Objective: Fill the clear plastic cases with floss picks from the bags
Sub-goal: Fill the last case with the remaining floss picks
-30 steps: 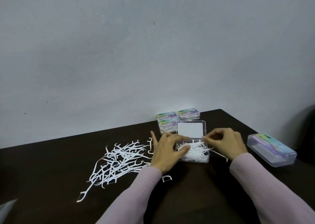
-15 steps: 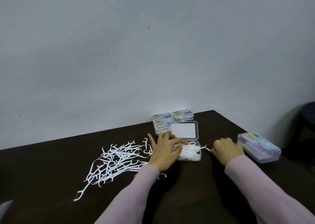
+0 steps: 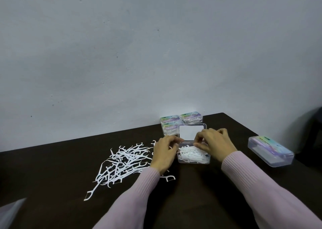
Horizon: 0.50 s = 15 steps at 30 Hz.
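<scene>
An open clear plastic case (image 3: 193,161) stands mid-table, its lid (image 3: 190,132) tipped back and its tray holding several white floss picks (image 3: 191,154). My left hand (image 3: 164,154) rests against the case's left side with its fingertips curled at the rim. My right hand (image 3: 213,141) hovers over the tray's right half, thumb and fingers pinched together on a pick. A loose pile of white floss picks (image 3: 125,161) lies on the table left of my left hand.
Three closed, filled cases with colourful labels (image 3: 181,121) sit against the wall behind the open one. Another closed clear case (image 3: 271,151) lies at the right near the table's edge. A single pick (image 3: 169,178) lies by my left wrist.
My right hand left the table right of the case and came back over the tray with a pinched pick. My left hand stayed at the case's left side.
</scene>
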### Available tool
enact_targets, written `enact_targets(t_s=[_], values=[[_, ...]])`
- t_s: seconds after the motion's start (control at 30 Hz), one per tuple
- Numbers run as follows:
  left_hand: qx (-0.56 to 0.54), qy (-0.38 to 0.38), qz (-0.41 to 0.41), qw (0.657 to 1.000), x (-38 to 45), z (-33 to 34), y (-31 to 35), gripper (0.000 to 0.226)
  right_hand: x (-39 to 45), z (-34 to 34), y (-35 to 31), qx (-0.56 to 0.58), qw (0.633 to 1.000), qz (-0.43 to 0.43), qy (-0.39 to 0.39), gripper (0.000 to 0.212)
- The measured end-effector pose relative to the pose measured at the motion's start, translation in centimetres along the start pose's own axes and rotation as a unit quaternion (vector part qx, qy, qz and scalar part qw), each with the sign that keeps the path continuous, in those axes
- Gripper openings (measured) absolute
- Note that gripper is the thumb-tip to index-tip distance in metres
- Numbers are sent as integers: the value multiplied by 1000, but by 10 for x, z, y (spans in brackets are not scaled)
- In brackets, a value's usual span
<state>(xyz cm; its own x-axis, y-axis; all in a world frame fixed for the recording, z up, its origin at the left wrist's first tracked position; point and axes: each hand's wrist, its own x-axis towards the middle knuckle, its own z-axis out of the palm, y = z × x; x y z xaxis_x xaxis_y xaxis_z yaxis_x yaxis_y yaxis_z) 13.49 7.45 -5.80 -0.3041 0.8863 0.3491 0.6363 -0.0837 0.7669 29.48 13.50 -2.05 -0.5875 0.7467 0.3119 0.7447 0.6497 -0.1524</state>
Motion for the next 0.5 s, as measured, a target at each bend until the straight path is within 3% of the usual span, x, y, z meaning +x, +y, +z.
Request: enact_targets(t_s=[0.1, 0.2, 0.27, 0.5], values=[[-12, -18, -8, 1000, -2, -3, -3, 23, -5, -3, 11, 44, 995, 82, 20, 17], [-23, -35, -16, 999, -4, -4, -2, 18, -9, -6, 19, 159, 972, 168, -43, 13], [-15, -30, -8, 999, -5, -3, 0, 19, -8, -4, 21, 220, 959, 176, -39, 5], [-30, -25, -1, 999, -5, -1, 4, 23, -4, -13, 26, 332, 928, 146, 88, 10]])
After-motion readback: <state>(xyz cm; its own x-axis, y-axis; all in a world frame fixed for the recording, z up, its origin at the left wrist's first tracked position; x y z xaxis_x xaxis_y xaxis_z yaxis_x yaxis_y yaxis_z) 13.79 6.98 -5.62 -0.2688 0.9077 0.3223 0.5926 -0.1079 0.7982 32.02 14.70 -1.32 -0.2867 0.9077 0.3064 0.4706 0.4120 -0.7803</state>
